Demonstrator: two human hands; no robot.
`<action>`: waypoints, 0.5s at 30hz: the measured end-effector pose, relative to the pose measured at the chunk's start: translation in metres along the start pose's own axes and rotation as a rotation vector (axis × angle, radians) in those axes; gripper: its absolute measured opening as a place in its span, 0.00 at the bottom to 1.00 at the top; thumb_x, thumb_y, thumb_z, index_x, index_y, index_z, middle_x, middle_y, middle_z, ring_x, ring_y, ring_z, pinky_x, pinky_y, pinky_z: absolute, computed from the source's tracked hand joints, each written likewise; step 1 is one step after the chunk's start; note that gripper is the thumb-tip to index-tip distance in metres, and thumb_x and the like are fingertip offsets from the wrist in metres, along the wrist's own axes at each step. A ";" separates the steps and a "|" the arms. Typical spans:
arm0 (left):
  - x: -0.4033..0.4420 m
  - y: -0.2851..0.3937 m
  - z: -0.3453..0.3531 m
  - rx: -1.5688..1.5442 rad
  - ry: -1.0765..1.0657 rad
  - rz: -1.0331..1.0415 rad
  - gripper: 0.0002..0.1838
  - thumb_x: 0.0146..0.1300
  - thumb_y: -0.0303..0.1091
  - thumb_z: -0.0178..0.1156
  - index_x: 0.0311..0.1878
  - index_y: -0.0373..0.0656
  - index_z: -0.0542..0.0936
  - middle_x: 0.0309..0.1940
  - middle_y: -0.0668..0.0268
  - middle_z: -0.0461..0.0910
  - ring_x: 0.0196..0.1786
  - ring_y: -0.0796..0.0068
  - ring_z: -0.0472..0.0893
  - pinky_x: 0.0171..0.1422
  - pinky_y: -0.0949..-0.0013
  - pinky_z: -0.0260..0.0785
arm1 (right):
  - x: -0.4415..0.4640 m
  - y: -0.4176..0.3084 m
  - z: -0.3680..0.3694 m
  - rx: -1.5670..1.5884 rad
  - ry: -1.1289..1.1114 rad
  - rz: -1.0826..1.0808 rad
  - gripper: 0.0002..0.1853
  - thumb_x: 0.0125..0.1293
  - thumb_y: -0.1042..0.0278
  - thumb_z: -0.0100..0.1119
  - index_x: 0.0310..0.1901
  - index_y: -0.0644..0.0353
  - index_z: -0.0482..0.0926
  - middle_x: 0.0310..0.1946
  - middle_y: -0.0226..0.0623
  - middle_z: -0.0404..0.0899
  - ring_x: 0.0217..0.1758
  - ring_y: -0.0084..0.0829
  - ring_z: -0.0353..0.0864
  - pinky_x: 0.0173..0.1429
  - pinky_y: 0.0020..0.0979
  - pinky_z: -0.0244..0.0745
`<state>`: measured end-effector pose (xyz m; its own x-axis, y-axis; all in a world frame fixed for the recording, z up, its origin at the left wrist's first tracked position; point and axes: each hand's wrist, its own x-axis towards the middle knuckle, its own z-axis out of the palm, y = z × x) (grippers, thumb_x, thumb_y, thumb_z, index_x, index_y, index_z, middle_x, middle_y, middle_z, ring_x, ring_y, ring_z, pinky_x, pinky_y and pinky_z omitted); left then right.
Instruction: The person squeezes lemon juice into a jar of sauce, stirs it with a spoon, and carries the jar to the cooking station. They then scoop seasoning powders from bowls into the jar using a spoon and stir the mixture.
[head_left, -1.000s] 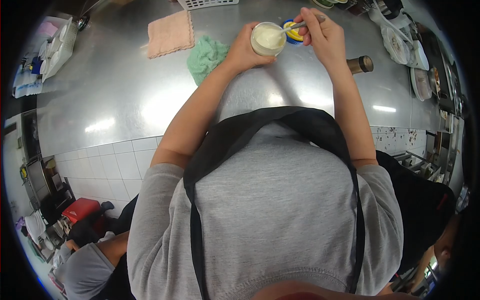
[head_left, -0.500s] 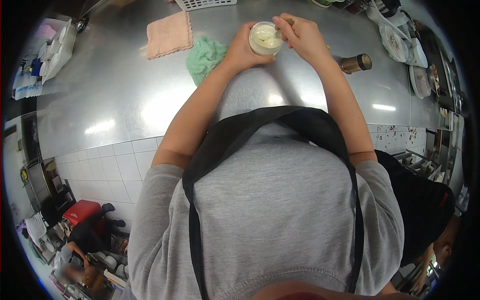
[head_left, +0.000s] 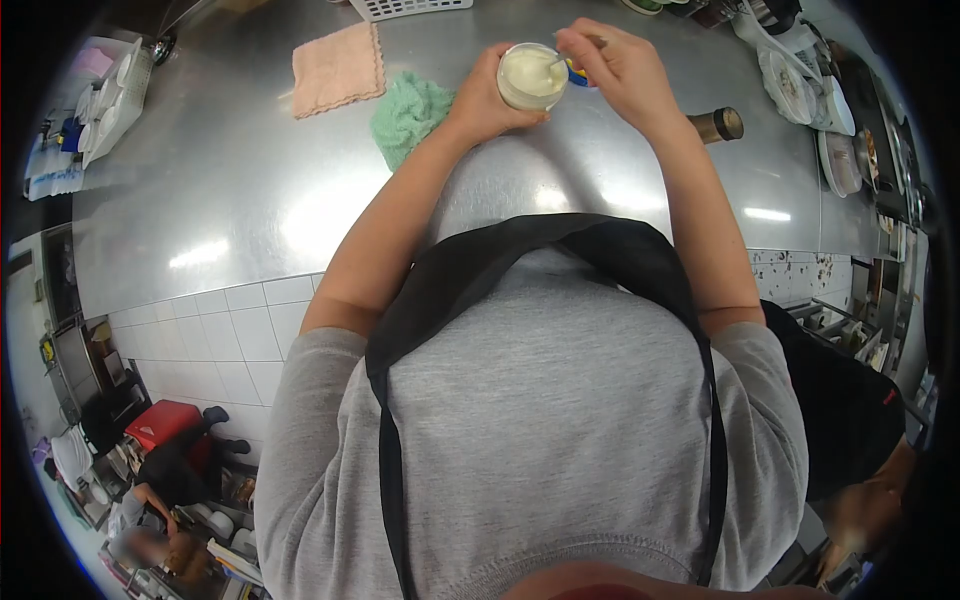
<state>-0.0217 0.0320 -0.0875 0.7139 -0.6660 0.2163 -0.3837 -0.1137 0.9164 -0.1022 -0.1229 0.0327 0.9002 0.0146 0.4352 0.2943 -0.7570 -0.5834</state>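
Note:
My left hand (head_left: 487,98) is wrapped round a clear jar (head_left: 533,102) of pale, creamy white stuff (head_left: 530,72), held above the steel table. Pinched in the fingers of my right hand (head_left: 622,72) is a spoon (head_left: 560,59); its lower end is in the jar, sunk in the cream. Below my right fingers a small blue and yellow thing (head_left: 578,75) shows in part, too covered to name. A green cloth (head_left: 408,118) lies crumpled just left of my left hand. To the right of my right wrist lies a brownish cylinder with a dark cap (head_left: 722,125).
A pink cloth (head_left: 338,70) is spread on the steel table (head_left: 250,190), with a white basket (head_left: 415,8) at the far edge. Dishes and containers (head_left: 790,85) crowd the right side, and a white rack (head_left: 120,100) stands left. Another person (head_left: 850,420) in black is close on my right.
My right hand has shifted to the right with the spoon, and its forearm has swung outward. The blue and yellow thing has come into view; the cylinder is more covered. My left hand stays put.

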 end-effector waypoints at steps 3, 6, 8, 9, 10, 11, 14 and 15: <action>-0.001 0.002 -0.001 -0.048 -0.016 -0.014 0.51 0.33 0.39 0.78 0.61 0.38 0.60 0.54 0.57 0.71 0.58 0.65 0.72 0.62 0.65 0.64 | 0.002 0.013 0.011 -0.193 -0.116 -0.085 0.18 0.68 0.51 0.49 0.34 0.58 0.79 0.19 0.34 0.76 0.23 0.24 0.75 0.28 0.30 0.70; -0.001 0.002 0.001 0.041 0.012 0.003 0.51 0.33 0.40 0.79 0.61 0.38 0.60 0.53 0.57 0.72 0.58 0.65 0.72 0.63 0.64 0.64 | 0.001 0.009 0.006 0.101 -0.165 0.448 0.20 0.68 0.51 0.48 0.32 0.60 0.79 0.19 0.33 0.76 0.21 0.21 0.75 0.26 0.27 0.69; -0.002 0.000 0.000 0.037 0.011 -0.003 0.51 0.33 0.40 0.79 0.61 0.39 0.60 0.53 0.57 0.72 0.58 0.64 0.72 0.63 0.64 0.64 | -0.006 0.026 0.017 0.264 -0.118 0.539 0.21 0.69 0.50 0.48 0.31 0.60 0.79 0.18 0.32 0.75 0.20 0.20 0.74 0.25 0.24 0.68; -0.001 0.001 0.001 0.029 0.009 -0.003 0.52 0.32 0.40 0.79 0.61 0.39 0.60 0.53 0.57 0.72 0.58 0.64 0.72 0.63 0.64 0.64 | -0.006 0.027 0.019 0.423 -0.065 0.628 0.21 0.69 0.49 0.48 0.30 0.61 0.78 0.18 0.32 0.75 0.19 0.18 0.73 0.24 0.22 0.67; 0.000 0.002 0.001 0.027 0.009 -0.003 0.52 0.32 0.40 0.79 0.61 0.39 0.60 0.53 0.57 0.72 0.58 0.64 0.72 0.63 0.64 0.64 | -0.008 0.027 0.019 0.421 -0.065 0.628 0.21 0.69 0.49 0.48 0.30 0.61 0.78 0.18 0.32 0.75 0.19 0.18 0.73 0.24 0.22 0.67; 0.000 0.002 0.001 0.021 0.007 0.003 0.52 0.32 0.40 0.79 0.61 0.39 0.60 0.53 0.57 0.72 0.58 0.64 0.72 0.63 0.64 0.64 | -0.012 0.025 0.020 0.488 0.032 0.660 0.22 0.69 0.49 0.48 0.30 0.61 0.79 0.17 0.30 0.75 0.17 0.17 0.71 0.23 0.20 0.66; 0.001 0.000 -0.001 0.016 0.003 0.007 0.52 0.32 0.40 0.79 0.61 0.39 0.60 0.53 0.57 0.72 0.58 0.65 0.72 0.63 0.64 0.64 | -0.008 0.009 0.009 0.443 0.126 0.577 0.22 0.69 0.49 0.48 0.31 0.60 0.79 0.17 0.28 0.74 0.16 0.14 0.68 0.21 0.17 0.61; 0.000 -0.001 0.000 0.012 -0.003 0.008 0.52 0.32 0.39 0.79 0.61 0.39 0.60 0.53 0.58 0.72 0.58 0.65 0.72 0.63 0.65 0.64 | -0.004 0.004 0.001 0.327 0.123 0.468 0.21 0.70 0.49 0.48 0.32 0.59 0.79 0.17 0.26 0.73 0.16 0.13 0.66 0.20 0.16 0.58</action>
<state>-0.0212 0.0317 -0.0885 0.7091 -0.6691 0.2223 -0.3960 -0.1170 0.9108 -0.1045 -0.1249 0.0278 0.9201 -0.3635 0.1456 -0.0238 -0.4231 -0.9058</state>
